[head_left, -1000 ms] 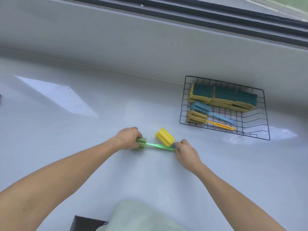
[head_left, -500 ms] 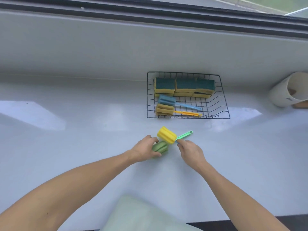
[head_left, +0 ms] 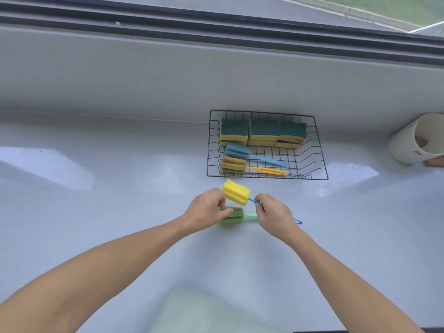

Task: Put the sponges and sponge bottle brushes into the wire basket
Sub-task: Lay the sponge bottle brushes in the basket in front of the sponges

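Note:
A black wire basket (head_left: 322, 164) stands against the back wall. In it lie several yellow sponges with green tops (head_left: 264, 131), a blue bottle brush (head_left: 237, 151) and an orange bottle brush (head_left: 234, 164). In front of the basket my right hand (head_left: 274, 215) grips the blue handle of a yellow sponge brush (head_left: 236, 191), its head lifted and tilted toward the basket. My left hand (head_left: 206, 210) holds the head of a green sponge brush (head_left: 231, 215), which is low over the counter; its green handle runs right, under my right hand.
The white counter (head_left: 108, 212) stretches wide to the left and right. A white cup (head_left: 413, 143) lies tilted at the far right edge beside a wooden piece (head_left: 434, 161). A pale green cloth (head_left: 204, 311) shows at the bottom. A grey wall and window frame stand behind.
The view has swung so the basket sits at centre. The green brush has turned, its handle now pointing right under my right hand. My right hand grips the yellow brush's blue handle further along.

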